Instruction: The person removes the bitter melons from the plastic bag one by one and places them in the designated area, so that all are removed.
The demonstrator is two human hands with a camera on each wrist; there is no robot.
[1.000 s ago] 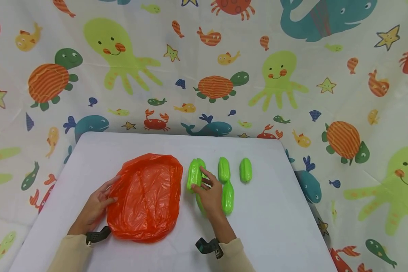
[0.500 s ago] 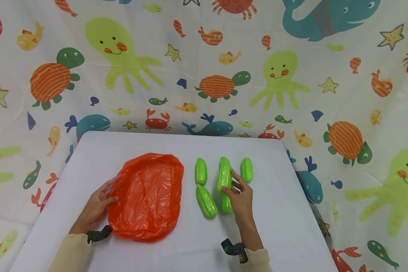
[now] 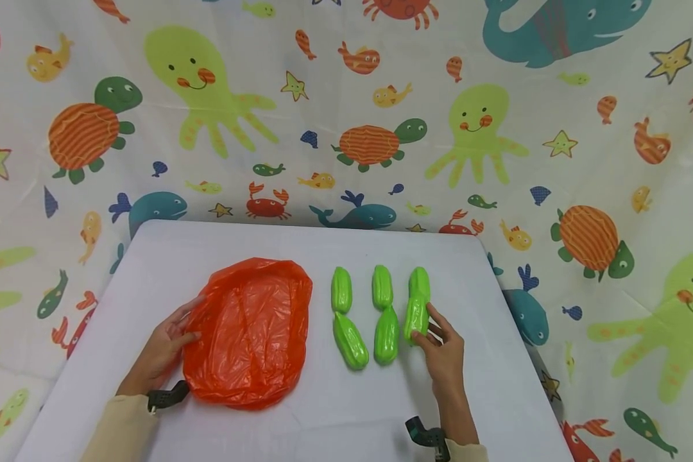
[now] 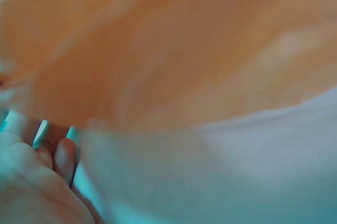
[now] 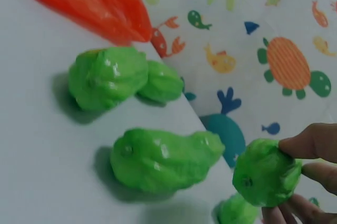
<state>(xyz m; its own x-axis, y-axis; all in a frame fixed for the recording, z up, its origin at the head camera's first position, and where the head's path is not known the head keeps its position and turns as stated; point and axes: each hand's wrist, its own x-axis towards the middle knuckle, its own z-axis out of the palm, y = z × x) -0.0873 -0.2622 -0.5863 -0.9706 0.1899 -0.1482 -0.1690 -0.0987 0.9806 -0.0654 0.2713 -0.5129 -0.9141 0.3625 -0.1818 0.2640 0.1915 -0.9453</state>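
My right hand point(image 3: 446, 354) pinches a shiny green ridged, cucumber-like piece point(image 3: 416, 321) between thumb and fingers. In the right wrist view this held piece point(image 5: 266, 174) appears end-on, off the table. Behind it in the head view lies another green piece point(image 3: 419, 280), partly covered. Two end-to-end pairs of green pieces lie to the left, one in the middle point(image 3: 386, 337) and one nearer the bag point(image 3: 351, 341). My left hand point(image 3: 163, 351) holds the left edge of a red plastic bag point(image 3: 245, 333). The bag hides part of its fingers in the left wrist view.
A white table point(image 3: 300, 430) carries everything. Its far edge meets a hanging cloth point(image 3: 346, 77) printed with sea animals. Dark wrist cameras sit on both wrists, the left one point(image 3: 167, 396) close to the bag's lower left edge.
My right hand moves right across the rows, leaving green pieces in front of the left and middle ones. It now holds one at the right row. The left hand stays at the bag.
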